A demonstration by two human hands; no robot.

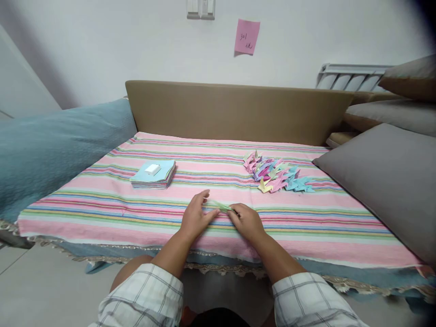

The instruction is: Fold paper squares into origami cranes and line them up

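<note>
A piece of pale green folded paper (222,206) is between my hands, over the striped cloth; motion blurs its left end. My right hand (248,221) pinches its right end with the thumb and bent fingers. My left hand (196,214) is at the other end, its thumb and fingers apart. I cannot tell whether the left fingertips touch the paper. Beyond the right hand lies a cluster of folded paper cranes (272,175) in pink, purple, yellow, green and blue. Left of the hands sits a stack of square coloured paper (166,178), with a small white block (152,170) on top.
The striped cloth (102,204) covers the couch seat. Grey cushions (384,181) are piled at the right, and a blue-covered armrest (68,141) bounds the left. A brown backrest (221,111) stands behind. On the wall are a pink note (247,37) and switches (200,8).
</note>
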